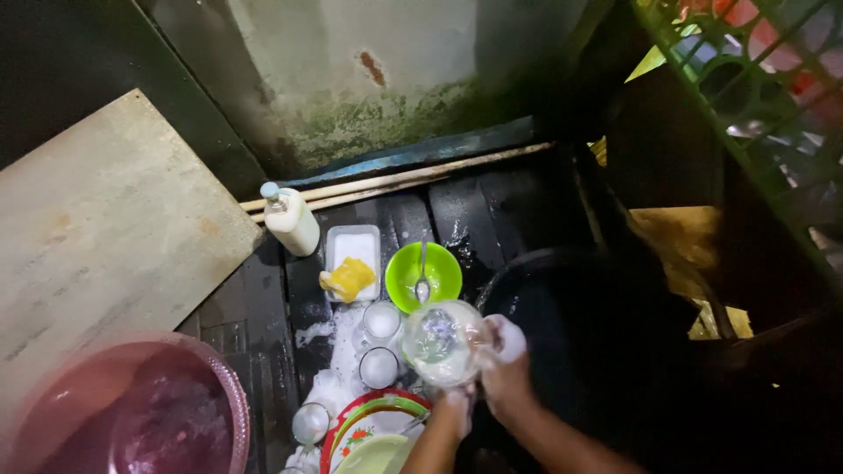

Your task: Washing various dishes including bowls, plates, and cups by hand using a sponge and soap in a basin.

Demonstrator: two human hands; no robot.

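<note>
Your left hand holds the clear glass bowl from below, its grip closed on the soapy lower rim. Your right hand, covered in suds, presses against the bowl's right side, fingers wrapped on the glass. The bowl is tilted, its mouth turned toward you, and it hangs above the dark wet plank floor, just left of the big black basin.

Right behind the bowl, toward the wall, stands a green bowl with a metal spoon leaning in it. Beside that, to the left, a white rectangular tray carries a yellow sponge, and a white soap bottle with a pale blue cap stands at the tray's far left corner. Two foamy drinking glasses sit just left of the bowl, one behind the other. Near your left forearm lie stacked plates with red and green rims, with another glass beside them. A pink tub of water fills the near left corner of the floor.
</note>
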